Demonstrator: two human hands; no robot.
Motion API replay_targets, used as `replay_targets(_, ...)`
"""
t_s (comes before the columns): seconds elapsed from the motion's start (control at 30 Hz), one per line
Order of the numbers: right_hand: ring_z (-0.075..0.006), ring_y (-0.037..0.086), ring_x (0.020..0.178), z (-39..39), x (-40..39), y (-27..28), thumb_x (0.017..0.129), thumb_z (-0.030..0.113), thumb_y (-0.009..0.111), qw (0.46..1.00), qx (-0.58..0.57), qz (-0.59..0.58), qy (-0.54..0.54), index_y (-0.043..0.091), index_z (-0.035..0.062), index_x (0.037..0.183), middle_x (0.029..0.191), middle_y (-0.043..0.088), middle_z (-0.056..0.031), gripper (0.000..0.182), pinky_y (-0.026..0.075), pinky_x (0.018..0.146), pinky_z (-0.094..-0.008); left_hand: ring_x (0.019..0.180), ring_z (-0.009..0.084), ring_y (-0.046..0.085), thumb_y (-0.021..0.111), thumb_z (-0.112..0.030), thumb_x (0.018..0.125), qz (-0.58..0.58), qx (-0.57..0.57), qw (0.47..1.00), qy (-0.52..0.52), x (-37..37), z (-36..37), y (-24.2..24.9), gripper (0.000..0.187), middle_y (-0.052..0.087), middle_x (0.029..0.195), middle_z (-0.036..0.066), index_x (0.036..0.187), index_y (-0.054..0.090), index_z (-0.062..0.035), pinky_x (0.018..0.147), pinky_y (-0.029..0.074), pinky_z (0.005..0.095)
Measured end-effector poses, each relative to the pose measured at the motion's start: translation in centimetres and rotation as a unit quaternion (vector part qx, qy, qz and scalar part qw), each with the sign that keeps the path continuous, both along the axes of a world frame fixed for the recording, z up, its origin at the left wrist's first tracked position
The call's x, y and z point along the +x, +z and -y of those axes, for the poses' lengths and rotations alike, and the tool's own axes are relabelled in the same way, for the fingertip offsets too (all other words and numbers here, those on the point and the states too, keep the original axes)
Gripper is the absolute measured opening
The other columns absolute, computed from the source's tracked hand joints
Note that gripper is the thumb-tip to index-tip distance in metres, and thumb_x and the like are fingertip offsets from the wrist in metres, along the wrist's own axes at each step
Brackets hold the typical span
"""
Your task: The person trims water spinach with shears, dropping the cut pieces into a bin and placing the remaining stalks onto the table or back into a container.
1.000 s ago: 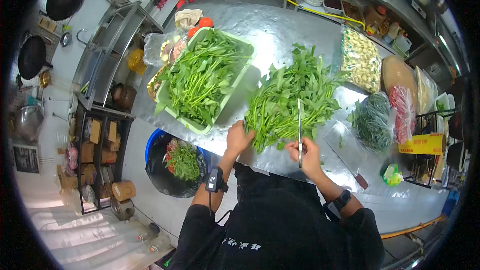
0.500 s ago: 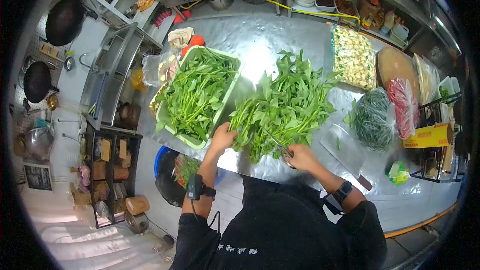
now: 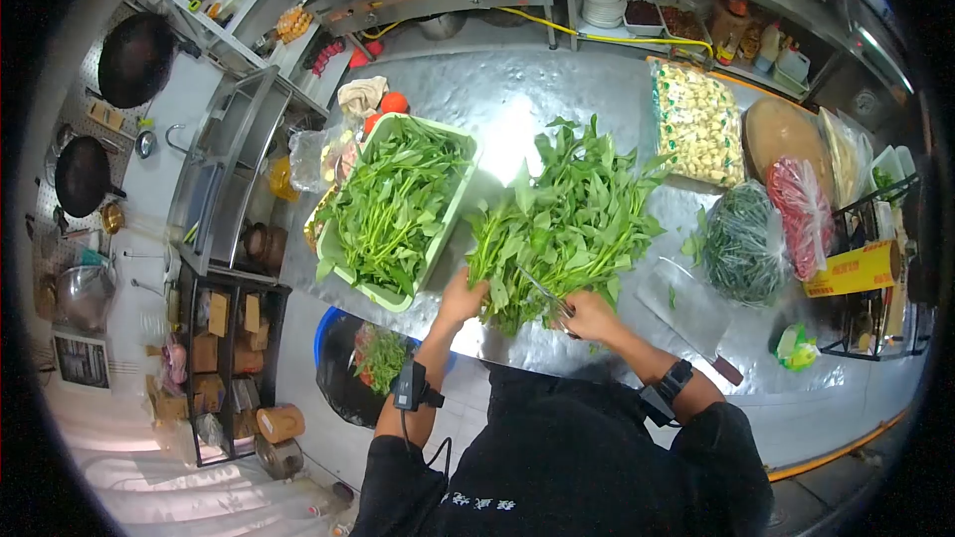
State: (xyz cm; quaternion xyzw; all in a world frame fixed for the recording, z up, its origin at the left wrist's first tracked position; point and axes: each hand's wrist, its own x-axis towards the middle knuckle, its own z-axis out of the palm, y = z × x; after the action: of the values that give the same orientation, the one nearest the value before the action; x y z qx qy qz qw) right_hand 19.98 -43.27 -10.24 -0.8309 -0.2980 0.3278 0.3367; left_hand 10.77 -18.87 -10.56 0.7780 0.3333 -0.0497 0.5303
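Observation:
A big loose pile of water spinach (image 3: 587, 199) lies on the metal table, stems toward me. At its near left edge my left hand (image 3: 464, 300) is closed around a bunch of the stems. My right hand (image 3: 591, 316) grips scissors (image 3: 542, 290) at the near side, their blades pointing up and left into the stems. The leaves partly hide the blade tips. Left of the pile, a pale green basket (image 3: 453, 214) is heaped with more water spinach (image 3: 398, 204).
Bagged pale pieces (image 3: 696, 124), a round board (image 3: 786, 144), a bag of long green vegetables (image 3: 744, 244) and a red bag (image 3: 799, 209) stand right. A cleaver (image 3: 686, 313) lies near my right forearm. Below left is a black-lined bin (image 3: 338, 363) holding trimmings.
Both hands have shifted slightly, the left one a little rightward along the stems. The view has tilted slightly, so the table sits lower. Both hands keep their grip.

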Motion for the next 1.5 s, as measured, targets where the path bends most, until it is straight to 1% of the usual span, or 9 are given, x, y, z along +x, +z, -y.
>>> replay_targets(0.1,-0.038,0.058,0.065,0.9,0.0,-0.9,0.068,0.032,0.068,0.999,0.017,0.004,-0.026,0.061,0.0015,0.067,0.068,0.059,-0.0202,0.032,0.045,0.059,-0.0449,0.061,0.012,0.054,0.052,-0.003,0.085,0.023,-0.196,0.976,0.09,0.0,0.8,4.4,0.027,0.058,0.08,0.006,0.111,0.047,-0.0062,0.047,0.044,0.0242)
replay_targets(0.33,-0.0362,0.058,0.066,1.2,0.2,-2.7,0.065,0.044,0.072,0.997,0.026,-0.05,-0.049,0.06,0.0025,0.071,0.07,0.06,-0.0193,0.043,0.044,0.059,-0.0436,0.052,0.0081,0.043,0.055,-0.013,0.088,0.032,-0.188,0.973,0.126,-0.4,-1.4,4.6,0.019,0.056,0.074,0.002,0.106,0.05,-0.0094,0.041,0.033,0.0213)
replay_targets(0.47,-0.0184,0.059,0.048,0.2,0.0,-1.3,0.071,0.036,0.072,0.997,0.039,0.065,0.006,0.06,0.0037,0.064,0.053,0.06,-0.0071,0.035,0.044,0.047,-0.0324,0.052,0.0116,0.053,0.058,-0.005,0.083,-0.011,-0.107,0.994,0.028,-0.8,-1.0,3.5,0.025,0.058,0.078,0.005,0.106,0.049,-0.0047,0.04,0.04,0.0236)
replay_targets(0.6,-0.0183,0.059,0.047,-0.3,-0.2,-1.2,0.069,0.039,0.073,0.999,0.024,0.029,-0.006,0.06,0.0051,0.064,0.053,0.06,-0.0068,0.037,0.045,0.048,-0.0322,0.064,0.0177,0.063,0.059,-0.001,0.08,0.053,-0.236,0.958,0.154,-1.7,0.0,2.2,0.023,0.056,0.069,0.005,0.102,0.052,-0.001,0.046,0.05,0.0275)
replay_targets(0.83,-0.0142,0.058,0.047,1.4,-0.8,-3.5,0.069,0.034,0.076,0.998,0.06,-0.007,-0.029,0.058,0.0026,0.067,0.054,0.058,-0.0062,0.036,0.044,0.045,-0.0288,0.043,0.0048,0.035,0.053,-0.015,0.089,0.084,-0.127,0.976,0.153,-1.9,-0.7,1.8,0.012,0.054,0.072,0.003,0.098,0.051,-0.0068,0.035,0.023,0.0199)
replay_targets(0.93,-0.0119,0.057,0.048,1.8,-0.8,-4.3,0.07,0.029,0.077,0.996,0.073,-0.02,-0.053,0.057,0.0022,0.069,0.056,0.058,-0.0051,0.033,0.044,0.043,-0.0266,0.043,0.004,0.034,0.052,-0.018,0.091,0.175,-0.259,0.935,0.167,-2.0,-0.7,6.5,0.012,0.054,0.071,0.003,0.096,0.051,-0.0072,0.036,0.024,0.0205)
replay_targets(1.1,-0.0099,0.055,0.048,0.7,-0.3,0.3,0.072,0.025,0.076,0.975,0.131,-0.139,-0.112,0.055,0.0035,0.072,0.058,0.057,-0.0034,0.03,0.041,0.042,-0.0248,0.044,0.0078,0.033,0.053,-0.017,0.091,0.257,-0.352,0.874,0.214,-2.4,-2.2,14.5,0.009,0.045,0.068,-0.002,0.093,0.05,-0.0093,0.038,0.023,0.0222)
replay_targets(1.23,-0.0086,0.053,0.048,-1.8,0.0,5.3,0.073,0.024,0.075,0.968,0.169,-0.158,-0.101,0.053,0.0042,0.072,0.059,0.056,-0.0027,0.029,0.039,0.042,-0.0228,0.045,0.0071,0.034,0.051,-0.015,0.092,0.309,-0.344,0.866,0.191,-4.0,-5.7,16.9,0.008,0.054,0.076,0.001,0.098,0.05,-0.0094,0.038,0.023,0.0203)
replay_targets(1.5,-0.008,0.051,0.047,-9.2,-1.5,12.1,0.08,0.024,0.068,0.936,0.25,-0.247,-0.005,0.058,0.0025,0.077,0.063,0.059,-0.0038,0.024,0.039,0.044,-0.0219,0.049,0.0057,0.035,0.051,-0.015,0.092,0.358,-0.26,0.858,0.262,-7.0,-10.7,16.6,0.011,0.051,0.076,-0.002,0.101,0.053,-0.0094,0.041,0.026,0.02)
